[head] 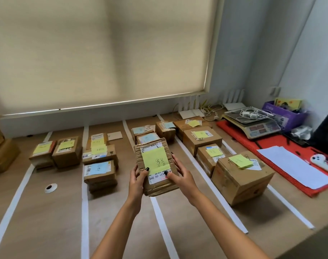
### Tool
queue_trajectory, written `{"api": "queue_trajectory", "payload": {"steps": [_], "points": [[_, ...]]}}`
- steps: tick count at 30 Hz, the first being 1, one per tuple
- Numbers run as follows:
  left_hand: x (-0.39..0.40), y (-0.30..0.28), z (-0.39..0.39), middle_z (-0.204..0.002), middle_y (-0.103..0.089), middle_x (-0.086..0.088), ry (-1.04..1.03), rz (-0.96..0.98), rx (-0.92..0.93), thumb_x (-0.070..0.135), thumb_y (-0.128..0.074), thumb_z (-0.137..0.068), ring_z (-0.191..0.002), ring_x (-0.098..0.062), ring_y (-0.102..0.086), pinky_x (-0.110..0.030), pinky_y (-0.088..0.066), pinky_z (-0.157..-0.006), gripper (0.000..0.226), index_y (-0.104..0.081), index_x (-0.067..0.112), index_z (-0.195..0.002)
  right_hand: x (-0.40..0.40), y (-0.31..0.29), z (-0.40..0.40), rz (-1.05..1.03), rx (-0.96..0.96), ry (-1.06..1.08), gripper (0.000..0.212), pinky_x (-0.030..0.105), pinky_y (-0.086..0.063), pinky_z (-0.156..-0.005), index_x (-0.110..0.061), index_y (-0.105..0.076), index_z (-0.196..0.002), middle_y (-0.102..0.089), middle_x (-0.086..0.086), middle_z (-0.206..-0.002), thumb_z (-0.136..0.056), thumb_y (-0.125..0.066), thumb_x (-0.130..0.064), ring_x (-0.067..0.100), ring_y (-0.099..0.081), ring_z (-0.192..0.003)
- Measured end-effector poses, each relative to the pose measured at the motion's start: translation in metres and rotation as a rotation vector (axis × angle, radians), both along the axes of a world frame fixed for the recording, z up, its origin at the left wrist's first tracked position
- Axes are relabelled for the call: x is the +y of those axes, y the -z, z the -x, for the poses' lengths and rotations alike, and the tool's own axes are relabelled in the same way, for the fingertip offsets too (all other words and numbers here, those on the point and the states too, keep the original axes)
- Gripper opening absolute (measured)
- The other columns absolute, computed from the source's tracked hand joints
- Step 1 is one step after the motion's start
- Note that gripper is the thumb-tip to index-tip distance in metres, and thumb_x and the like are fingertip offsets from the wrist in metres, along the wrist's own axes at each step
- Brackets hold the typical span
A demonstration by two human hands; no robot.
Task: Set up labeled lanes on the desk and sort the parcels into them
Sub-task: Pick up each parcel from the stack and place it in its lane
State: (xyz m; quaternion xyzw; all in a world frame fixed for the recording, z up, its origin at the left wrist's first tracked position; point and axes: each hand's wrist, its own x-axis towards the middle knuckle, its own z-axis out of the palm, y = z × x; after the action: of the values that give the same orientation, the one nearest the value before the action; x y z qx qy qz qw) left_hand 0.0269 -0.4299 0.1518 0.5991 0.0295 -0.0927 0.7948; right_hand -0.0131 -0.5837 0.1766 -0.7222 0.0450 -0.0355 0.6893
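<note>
The scrawl on the yellow-green sticky note (155,160) is there but cannot be made out, and the printed label under it shows only a strip of digits. The underside of the held parcel (156,166) is hidden, as are most of both hands' fingers, tucked behind its sides. The parcel stacks at the far left edge are cut off by the frame.

Both arms reach forward from the bottom of the view — forearms bare, converging on the one parcel. The left hand (138,181) grips its left edge, thumb laid over the top face onto the note's lower corner. The right hand (179,177) clasps the right edge, thumb pressing the label, other fingers curled round the side. The parcel is tilted toward the camera, lifted above the counter (47,221), over the white tape strip (160,217) between the middle lanes.

Around it, noted parcels sit in the taped lanes — the large box (241,176) lies just to the right. Further right rest a scale (252,124) and white sheets (294,167) on a red mat (252,144).
</note>
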Motion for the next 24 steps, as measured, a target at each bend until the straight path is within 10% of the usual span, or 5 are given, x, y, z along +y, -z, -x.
{"api": "queue_trajectory", "payload": {"steps": [24], "points": [[-0.372,-0.039,-0.081,-0.119,-0.057,-0.008,-0.042,-0.040,-0.028,0.018,-0.052,-0.093,-0.096,-0.019,-0.063,-0.030,-0.056,-0.072,0.050,-0.033,0.024,-0.139,-0.373,-0.025,-0.090,0.035,-0.101,0.000,0.065,0.026,-0.054,-0.081,-0.036,-0.033,-0.136,-0.052,-0.013,-0.120,-0.086,-0.060,-0.006,0.011,-0.056,-0.111]]}}
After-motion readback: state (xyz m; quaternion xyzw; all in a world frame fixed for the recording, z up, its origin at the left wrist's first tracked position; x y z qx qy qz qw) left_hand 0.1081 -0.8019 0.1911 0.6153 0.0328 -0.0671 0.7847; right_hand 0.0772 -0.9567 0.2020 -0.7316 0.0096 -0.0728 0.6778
